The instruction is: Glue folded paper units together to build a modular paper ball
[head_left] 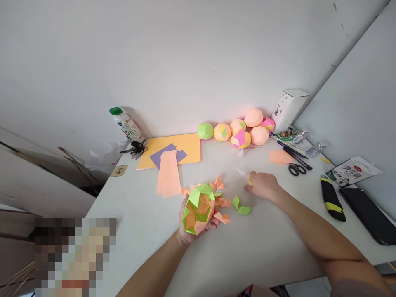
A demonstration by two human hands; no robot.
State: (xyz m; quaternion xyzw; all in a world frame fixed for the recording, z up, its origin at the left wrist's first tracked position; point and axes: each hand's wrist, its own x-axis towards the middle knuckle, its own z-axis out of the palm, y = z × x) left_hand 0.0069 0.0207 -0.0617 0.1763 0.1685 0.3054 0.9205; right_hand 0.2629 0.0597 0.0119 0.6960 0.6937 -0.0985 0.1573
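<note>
My left hand (185, 225) is wrapped round a half-built folded-paper ball (202, 208) in green and orange, its hollow side facing up. My right hand (264, 185) is closed on a small glue bottle (250, 180) low over the table; only a yellow patterned bit and a pale nozzle (241, 171) show. Between the hands lies a loose green folded piece (243, 207). Several orange folded pieces (222, 217) lie against the right side of the ball.
Finished paper balls (240, 139) line the wall. Orange strips (169, 175) lie over purple paper and a yellow sheet stack (192, 146). At right are scissors (297, 169), a black-and-yellow cutter (332, 198) and a phone (368, 214). A bottle (126, 123) and keys (136, 149) stand left.
</note>
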